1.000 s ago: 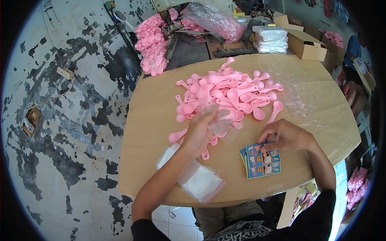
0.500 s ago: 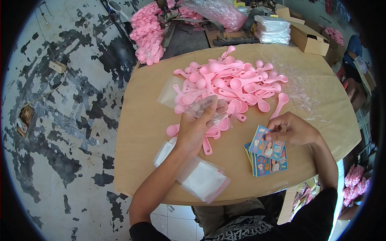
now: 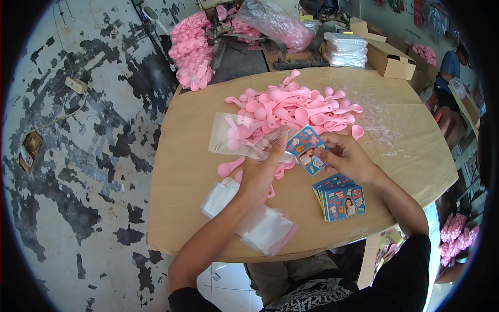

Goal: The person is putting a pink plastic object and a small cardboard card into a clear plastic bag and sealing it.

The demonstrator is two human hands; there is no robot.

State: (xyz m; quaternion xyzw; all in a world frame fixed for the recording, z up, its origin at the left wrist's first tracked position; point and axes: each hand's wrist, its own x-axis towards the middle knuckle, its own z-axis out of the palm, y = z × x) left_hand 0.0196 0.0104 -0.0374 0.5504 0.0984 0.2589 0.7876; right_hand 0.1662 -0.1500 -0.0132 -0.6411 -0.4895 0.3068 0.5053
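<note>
T-shirt [image 3: 358, 301]: black, dull cloth, short-sleeved
Chest print [image 3: 312, 299]: dense, tangled pale-grey pattern, too small to make out in detail
Left sleeve [image 3: 191, 300]: plain black, cut off by the lower edge
Right sleeve [image 3: 403, 268]: plain black, loose, ending near the elbow
Forearms [image 3: 213, 236]: bare below both sleeves
Trousers or shorts [image 3: 273, 283]: khaki-brown, creased, lower ends hidden

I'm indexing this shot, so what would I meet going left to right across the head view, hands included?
Small pale box → pink pile at the back left → left hand → held blue card → right hand → person in blue.
</note>
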